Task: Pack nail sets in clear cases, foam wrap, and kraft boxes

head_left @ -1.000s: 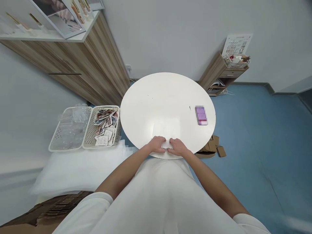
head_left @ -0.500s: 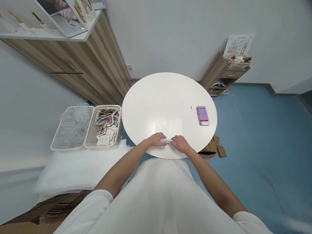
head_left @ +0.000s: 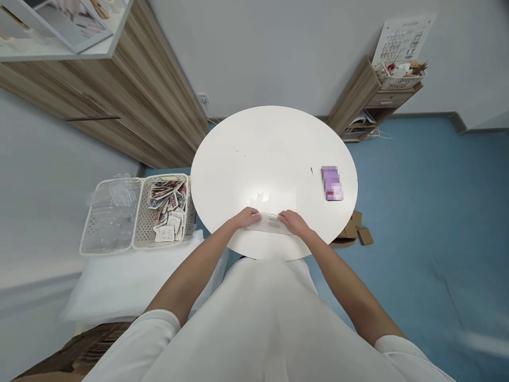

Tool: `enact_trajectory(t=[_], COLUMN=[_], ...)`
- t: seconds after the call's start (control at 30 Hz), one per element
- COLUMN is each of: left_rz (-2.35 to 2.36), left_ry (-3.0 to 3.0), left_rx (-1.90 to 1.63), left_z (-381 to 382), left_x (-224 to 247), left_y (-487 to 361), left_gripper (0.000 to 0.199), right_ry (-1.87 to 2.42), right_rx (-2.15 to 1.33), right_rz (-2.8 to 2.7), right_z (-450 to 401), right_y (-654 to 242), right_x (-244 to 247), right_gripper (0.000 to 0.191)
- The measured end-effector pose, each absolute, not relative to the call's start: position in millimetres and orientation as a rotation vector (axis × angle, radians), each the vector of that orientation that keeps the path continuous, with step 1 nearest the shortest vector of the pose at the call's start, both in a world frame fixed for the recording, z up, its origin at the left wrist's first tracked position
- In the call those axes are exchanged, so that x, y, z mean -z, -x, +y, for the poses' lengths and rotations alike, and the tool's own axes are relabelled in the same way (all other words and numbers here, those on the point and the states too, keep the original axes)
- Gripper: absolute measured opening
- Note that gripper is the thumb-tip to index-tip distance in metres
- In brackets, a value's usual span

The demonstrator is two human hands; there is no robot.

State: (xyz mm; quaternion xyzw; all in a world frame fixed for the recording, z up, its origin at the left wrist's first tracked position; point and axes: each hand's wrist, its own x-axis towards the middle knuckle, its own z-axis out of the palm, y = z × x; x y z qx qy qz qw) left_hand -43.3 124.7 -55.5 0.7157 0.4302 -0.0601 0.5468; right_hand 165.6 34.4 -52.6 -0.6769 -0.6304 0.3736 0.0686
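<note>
Near the front edge of the round white table [head_left: 274, 143], a translucent whitish sheet [head_left: 269, 223] hangs stretched between my hands; whether it is a flat sheet or a bag I cannot tell. My left hand [head_left: 245, 217] pinches its upper left corner. At the upper right corner, my right hand [head_left: 293, 220] is closed on it in the same way. Faint grey marks show in the sheet's middle. Off to the right on the tabletop lies a small purple item [head_left: 332, 183], blurred by pixelation.
Left of the table, a white basket [head_left: 137, 233] holds printed cards, beside another basket [head_left: 85, 233] of clear plastic packets. Both rest by a stack of white sheets [head_left: 131, 286]. Brown cardboard boxes [head_left: 350, 229] sit on the floor to the right. A wooden cabinet [head_left: 159, 95] stands at back left.
The sheet was a narrow folded strip between my hands and now shows as a wider, spread piece. My hands have moved slightly apart and away from me.
</note>
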Motion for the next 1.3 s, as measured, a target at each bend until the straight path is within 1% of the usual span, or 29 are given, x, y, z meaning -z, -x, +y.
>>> enact_trajectory(t=[0.13,0.27,0.37,0.43,0.47,0.53,0.6,0.67,0.73,0.8,0.93,1.13,1.2,1.3], left_rz=[1.09,1.189,1.301,1.44,1.523,1.626,1.508,1.223,1.019,0.991,0.998,0.985,0.982,0.984], left_ry=[-1.592,-1.645,-1.762,-1.861,-1.931,-2.121,-2.332,-2.457,-2.504,-2.521,-2.552,-2.585,-2.595,-2.608], left_rx=[0.188,0.239,0.335,0.385,0.369,0.23,0.049,-0.006,0.051,0.093,0.12,0.153,0.18,0.232], left_z=[128,128,127,124,121,112,98,83,68,57,49,49,48,43], left_x=[61,64,63,59,56,49,45,46,51,60,73,74,74,78], left_y=[43,44,43,41,39,35,29,23,20,19,23,23,20,16], left_gripper=[0.029,0.028,0.026,0.025,0.027,0.037,0.043,0.039,0.037,0.044,0.053,0.062,0.065,0.071], right_ry=[2.062,2.14,2.207,2.239,2.249,2.26,2.27,2.273,2.269,2.236,2.161,2.074,2.054,2.071], right_rx=[-1.148,-1.122,-1.062,-0.948,-0.865,-0.703,-0.645,-0.723,-0.837,-0.904,-0.955,-1.111,-1.174,-1.181], right_rz=[-1.833,-1.827,-1.838,-1.826,-1.808,-1.731,-1.603,-1.442,-1.262,-1.136,-0.967,-0.667,-0.656,-0.692], right_z=[42,42,40,36,33,24,8,-10,-27,-37,-32,-7,0,8], right_y=[-173,-177,-176,-174,-174,-173,-173,-172,-170,-165,-152,-146,-149,-156], right_x=[62,71,75,76,76,76,77,81,86,92,100,89,84,81], right_gripper=[0.031,0.025,0.025,0.026,0.027,0.033,0.039,0.045,0.05,0.05,0.045,0.047,0.042,0.028])
